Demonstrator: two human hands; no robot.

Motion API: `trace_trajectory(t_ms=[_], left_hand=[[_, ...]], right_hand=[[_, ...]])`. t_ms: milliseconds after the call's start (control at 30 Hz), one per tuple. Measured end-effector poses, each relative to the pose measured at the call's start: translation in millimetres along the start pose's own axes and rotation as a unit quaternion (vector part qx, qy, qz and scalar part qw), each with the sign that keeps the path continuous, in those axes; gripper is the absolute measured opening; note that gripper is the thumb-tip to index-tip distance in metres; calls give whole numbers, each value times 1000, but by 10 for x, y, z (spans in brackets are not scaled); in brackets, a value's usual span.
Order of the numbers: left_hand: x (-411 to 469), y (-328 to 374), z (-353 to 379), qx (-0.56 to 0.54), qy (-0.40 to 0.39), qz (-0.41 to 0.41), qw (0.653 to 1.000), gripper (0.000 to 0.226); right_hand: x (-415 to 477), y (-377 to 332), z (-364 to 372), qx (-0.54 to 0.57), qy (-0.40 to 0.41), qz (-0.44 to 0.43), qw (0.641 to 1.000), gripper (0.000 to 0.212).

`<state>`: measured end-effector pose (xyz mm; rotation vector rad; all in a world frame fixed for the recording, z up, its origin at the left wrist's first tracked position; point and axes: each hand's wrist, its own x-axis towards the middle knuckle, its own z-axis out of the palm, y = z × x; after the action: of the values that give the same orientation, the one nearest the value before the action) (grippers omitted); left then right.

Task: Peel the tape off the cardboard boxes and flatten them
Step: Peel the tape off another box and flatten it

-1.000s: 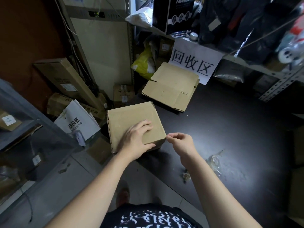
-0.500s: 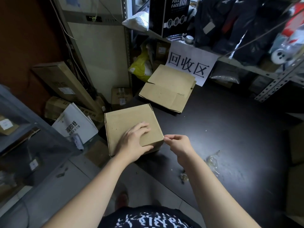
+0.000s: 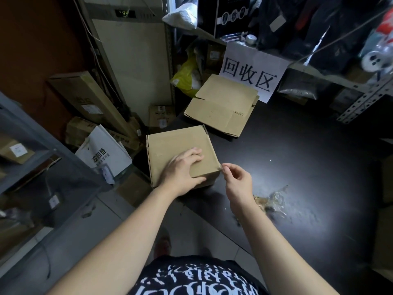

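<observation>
Cardboard box (image 3: 180,150) stands closed at the near left edge of the dark table (image 3: 308,162), just short of a flattened box (image 3: 221,107). Left hand (image 3: 182,171) presses its top, fingers spread, thumb on the near face. Right hand (image 3: 236,179) pinches, thumb to forefinger, what appears to be a clear tape end (image 3: 220,167) at the near right corner. Advised: keep the box pinned and draw the tape low and slowly along the seam, lest it tear.

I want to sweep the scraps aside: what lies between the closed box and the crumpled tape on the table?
In the head view, the right hand, pinching at the box's near corner; otherwise bare dark table.
</observation>
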<state>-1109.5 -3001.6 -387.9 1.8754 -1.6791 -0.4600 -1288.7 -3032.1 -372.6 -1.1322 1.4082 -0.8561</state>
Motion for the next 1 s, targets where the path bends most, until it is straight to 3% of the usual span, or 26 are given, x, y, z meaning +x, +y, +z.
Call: trace_trajectory(t_ms=[167, 333, 400, 500, 667, 800, 933, 1000], left_hand=[[0, 23, 7, -3, -3, -10, 1000, 70], [-20, 11, 23, 4, -3, -8, 1000, 72], [-17, -17, 26, -2, 5, -9, 1000, 72], [9, -15, 21, 1, 5, -2, 1000, 71], [57, -14, 19, 2, 21, -16, 1000, 70], [86, 22, 56, 13, 14, -9, 1000, 69], [82, 17, 58, 1, 19, -8, 1000, 68], [79, 27, 52, 2, 24, -8, 1000, 67]], right_hand=[[58, -201, -90, 8, -30, 80, 996, 12], [135, -196, -33, -47, -14, 83, 995, 15], [144, -115, 13, -37, 4, 57, 998, 21], [98, -58, 78, -45, 26, 7, 999, 14], [53, 37, 72, -114, 12, -99, 989, 13], [138, 76, -23, -109, -13, -64, 992, 8], [157, 10, 31, -63, 8, -2, 998, 29], [173, 34, 80, -46, 27, 28, 998, 30]])
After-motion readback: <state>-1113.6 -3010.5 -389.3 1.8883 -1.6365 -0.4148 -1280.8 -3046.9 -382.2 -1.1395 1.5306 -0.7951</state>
